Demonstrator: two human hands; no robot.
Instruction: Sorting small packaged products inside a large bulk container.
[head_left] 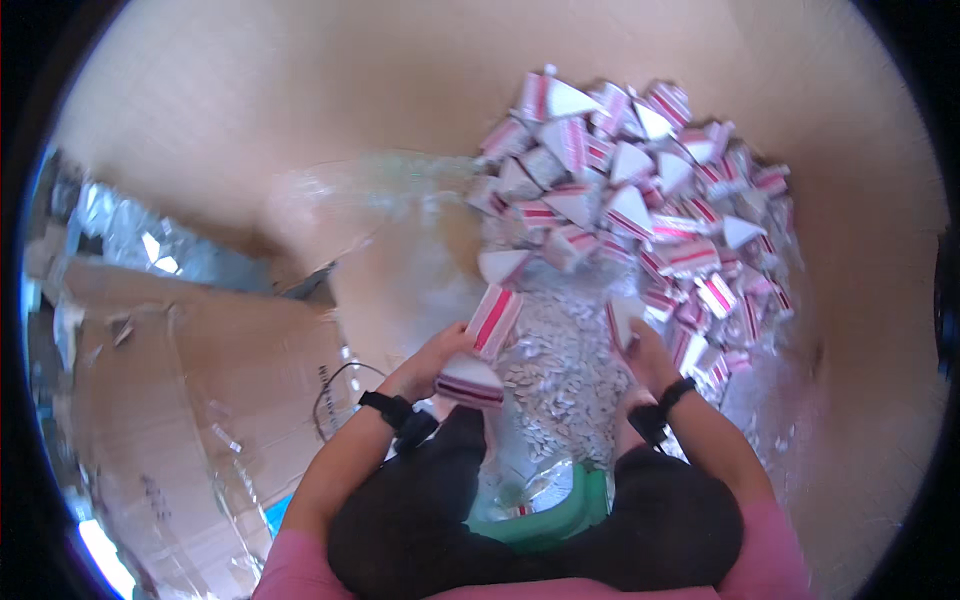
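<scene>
Left hand (432,362) gripped two pink-striped boxes (482,350); right hand (640,350) clasped another box (622,318), above a bag of white pellets (560,380). Beyond lay a box heap (640,190); cardboard (190,400) sat left.

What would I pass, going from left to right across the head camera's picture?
Crumpled silver foil → flattened brown cardboard → left hand holding a red-and-white striped carton → heap of small white pieces → right hand → pile of red-and-white cartons.

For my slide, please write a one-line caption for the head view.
Left hand holds red-striped white cartons; right hand grips another carton beside the carton heap.
</scene>
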